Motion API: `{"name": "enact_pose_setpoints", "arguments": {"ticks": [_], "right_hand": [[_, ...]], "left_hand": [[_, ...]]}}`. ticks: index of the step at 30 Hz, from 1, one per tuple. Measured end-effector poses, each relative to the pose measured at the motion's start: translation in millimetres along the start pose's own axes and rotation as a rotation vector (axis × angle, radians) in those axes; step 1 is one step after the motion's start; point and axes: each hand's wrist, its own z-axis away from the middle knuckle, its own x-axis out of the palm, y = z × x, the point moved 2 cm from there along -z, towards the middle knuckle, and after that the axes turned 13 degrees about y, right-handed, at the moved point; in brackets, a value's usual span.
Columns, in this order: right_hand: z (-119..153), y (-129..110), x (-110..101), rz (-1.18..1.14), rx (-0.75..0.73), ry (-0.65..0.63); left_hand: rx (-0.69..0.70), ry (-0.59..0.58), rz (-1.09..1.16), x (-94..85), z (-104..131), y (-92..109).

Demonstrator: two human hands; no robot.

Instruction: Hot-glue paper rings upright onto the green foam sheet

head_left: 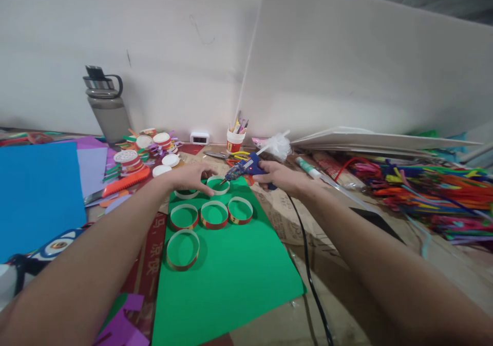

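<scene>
My right hand (pixel 279 176) is wrapped round the handle of a blue glue gun (pixel 252 165), whose nozzle points down and left at a paper ring (pixel 219 192) at the back of a green sheet (pixel 231 274). My left hand (pixel 196 178) is beside that ring, thumb and fingers apart, over another ring (pixel 187 194); whether it touches either is unclear. Nothing shows in its grasp. Several more red-and-white rings stand on the sheet nearer to me, among them one at the front left (pixel 183 269).
A black cord (pixel 308 264) runs from the glue gun toward me. Left are a blue sheet (pixel 38 197), an orange cutter (pixel 127 181) and a bottle (pixel 110 112). Behind stands a pen cup (pixel 235 141); colourful pipe cleaners (pixel 442 192) lie right.
</scene>
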Motion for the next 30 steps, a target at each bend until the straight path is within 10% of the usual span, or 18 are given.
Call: {"name": "enact_pose_setpoints", "arguments": {"ticks": [9,21,30], "right_hand": [[12.0,30.1,2.6,-0.152,0.047,0.078],[18.0,-12.7,15.5,0.497,-0.213,0.219],[36.7,9.5,13.5,-0.004,0.000,0.321]], "left_hand": [[0.021,0.007,0.006,-3.6,-1.6,-2.6],[0.010,0.015,-0.006,-4.6,2.5,-1.2],[-0.033,0.175,-0.129,-13.9,-0.5,-15.0]]}}
